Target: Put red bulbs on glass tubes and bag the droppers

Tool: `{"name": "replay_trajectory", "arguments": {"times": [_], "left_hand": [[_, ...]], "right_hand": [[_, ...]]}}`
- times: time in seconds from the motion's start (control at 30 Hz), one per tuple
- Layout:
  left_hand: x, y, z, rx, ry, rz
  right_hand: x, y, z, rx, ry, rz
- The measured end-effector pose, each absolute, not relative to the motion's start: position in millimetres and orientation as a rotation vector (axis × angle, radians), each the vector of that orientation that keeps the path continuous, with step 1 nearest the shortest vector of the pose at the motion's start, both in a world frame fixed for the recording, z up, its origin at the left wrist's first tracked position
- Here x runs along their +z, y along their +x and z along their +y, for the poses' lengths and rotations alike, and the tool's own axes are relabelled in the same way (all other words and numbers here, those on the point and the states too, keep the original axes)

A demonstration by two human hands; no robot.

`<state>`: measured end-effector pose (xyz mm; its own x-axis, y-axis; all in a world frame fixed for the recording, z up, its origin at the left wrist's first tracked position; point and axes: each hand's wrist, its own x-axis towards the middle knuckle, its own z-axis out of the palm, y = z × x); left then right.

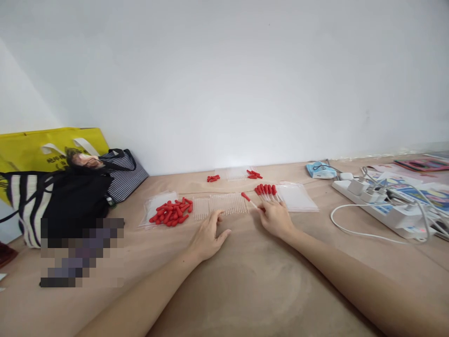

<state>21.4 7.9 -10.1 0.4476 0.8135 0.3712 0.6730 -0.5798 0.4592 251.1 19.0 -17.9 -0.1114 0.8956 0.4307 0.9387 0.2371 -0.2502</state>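
1. In the head view, the left hand (209,232) rests on the worktop (245,285), just by the near ends of the clear tubes (228,203). Its grip is loose, with a gap between thumb and fingers, and I see nothing in it.
2. The right hand (275,218) is to the right of the clear tubes. Its grip looks pinched closed on the bare end of one red-topped tube (249,200). That tube lies tilted, with its red end pointing up and to the left. The very tips of the fingers are hard to see.
3. What looks done: a small bunch of tubes with red tops (267,189) lies side by side, just past the right hand. The hand hides their lower ends.
4. What looks left: the clear tubes in the middle have no red tops that I can see. There are lots of them. A big heap of red caps (171,214) lies on a plastic bag (144,217) to the left.
5. Near the wall, two little piles of red caps sit apart, with more clear things between them, too small to tell well.
6. So I think the work is at an early part, with far more bare tubes than topped ones.
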Motion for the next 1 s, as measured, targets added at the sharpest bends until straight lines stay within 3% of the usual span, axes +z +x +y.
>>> {"name": "replay_trajectory", "arguments": {"times": [0.17, 0.5, 1.0], "left_hand": [[-7.9, 23.9, 9.3, 0.744, 2.548, 1.139], [-6.5, 23.5, 10.8, 0.693, 2.604, 1.128], [-7.4, 24.3, 9.5, 0.703, 2.610, 1.117]], "right_hand": [[-11.5, 249.4, 49.8, -0.103, -2.020, -1.865], [-17.6, 235.8, 70.6, -0.263, -2.104, -1.828], [1.0, 200.2, 63.3, 0.032, -2.210, -1.876]]}}
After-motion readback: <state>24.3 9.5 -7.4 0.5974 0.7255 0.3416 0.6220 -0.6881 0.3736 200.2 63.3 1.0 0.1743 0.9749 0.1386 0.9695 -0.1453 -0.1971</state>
